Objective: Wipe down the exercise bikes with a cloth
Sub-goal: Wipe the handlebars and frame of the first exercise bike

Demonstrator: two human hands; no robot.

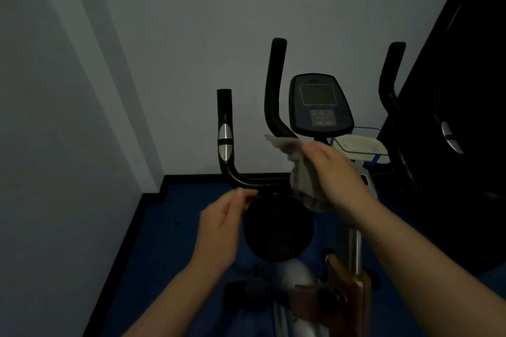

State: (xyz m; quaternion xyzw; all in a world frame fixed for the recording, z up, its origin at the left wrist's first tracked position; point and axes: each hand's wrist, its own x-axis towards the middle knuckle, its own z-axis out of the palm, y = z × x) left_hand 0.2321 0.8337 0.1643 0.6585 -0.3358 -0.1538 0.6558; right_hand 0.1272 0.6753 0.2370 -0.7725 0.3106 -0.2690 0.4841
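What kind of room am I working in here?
Probably a small home or gym workout corner: an exercise bike with a console and handlebars stands against a plain wall on blue flooring.

A dim room, seen from above: an exercise bike (pixel 298 227) stands on blue floor (pixel 164 241) close to a pale wall (pixel 191 22). The right hand (pixel 332 172) holds a greyish cloth (pixel 298 172) against the base of the inner left handlebar (pixel 273 85), just below the console (pixel 319 104) — the cloth hangs bunched under the palm. The left hand (pixel 221 227) reaches toward the curved lower bar (pixel 232 172) with its silver pulse sensor (pixel 224 142), fingertips near the bar; whether they touch is unclear. A tray (pixel 361 148) with a blue rim sits right of the console. A round black part (pixel 278 227) lies between the hands.
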